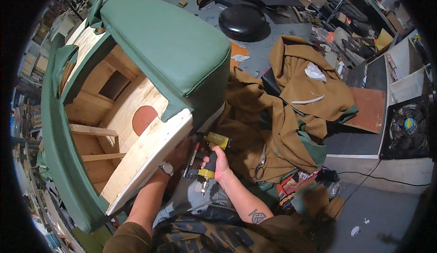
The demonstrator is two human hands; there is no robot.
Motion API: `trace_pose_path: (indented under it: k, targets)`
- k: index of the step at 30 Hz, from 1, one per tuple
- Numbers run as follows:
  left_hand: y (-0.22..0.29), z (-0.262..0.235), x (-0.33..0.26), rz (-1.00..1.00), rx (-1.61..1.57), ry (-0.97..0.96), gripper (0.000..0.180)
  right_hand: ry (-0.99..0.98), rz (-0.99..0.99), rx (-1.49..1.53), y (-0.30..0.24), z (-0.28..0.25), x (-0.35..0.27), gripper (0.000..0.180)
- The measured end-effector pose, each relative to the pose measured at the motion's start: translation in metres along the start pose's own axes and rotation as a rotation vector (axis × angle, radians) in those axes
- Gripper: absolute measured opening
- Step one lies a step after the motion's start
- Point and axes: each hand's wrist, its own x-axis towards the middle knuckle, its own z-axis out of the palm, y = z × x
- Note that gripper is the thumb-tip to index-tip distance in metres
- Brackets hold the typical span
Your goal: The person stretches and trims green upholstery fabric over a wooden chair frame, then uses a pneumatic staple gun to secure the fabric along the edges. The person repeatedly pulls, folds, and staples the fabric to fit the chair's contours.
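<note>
A yellow and black air staple gun (pixel 217 140) is gripped by its handle in my right hand (pixel 221 163), with an air hose fitting at its lower end. My left hand (pixel 178 153) reaches beneath the pale wooden edge of a furniture frame (pixel 148 158); shadow and the frame hide its fingers. A watch (pixel 167 168) is on that wrist. Green upholstery (pixel 164 39) covers the top and outer side of this frame, which lies tipped at the left. Its open underside shows wooden slats and bare panels. The gun's nose is close beside my left hand.
Brown fabric with green backing (pixel 255 112) lies heaped to the right, with scissors (pixel 260 164) on it. Farther off is a round black cushion (pixel 242 21). A fan (pixel 407 126) stands at the far right, and a dark cable (pixel 387 178) crosses there.
</note>
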Motion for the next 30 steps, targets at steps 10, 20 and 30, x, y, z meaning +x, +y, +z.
trace_pose_path:
  k: [10, 20, 30]
  targets:
    - [0.019, -0.014, -0.006, -0.211, -0.237, -0.115, 0.069, 0.001, 0.092, -0.012, 0.014, 0.001, 0.000, 0.029]
    - [0.032, -0.019, -0.063, -0.040, 0.128, -0.146, 0.056, -0.022, 0.088, -0.029, 0.005, 0.005, -0.008, 0.028]
    - [0.031, -0.046, -0.258, -0.832, -0.123, -0.322, 0.031, 0.127, -0.044, 0.060, -0.007, -0.012, -0.032, 0.021]
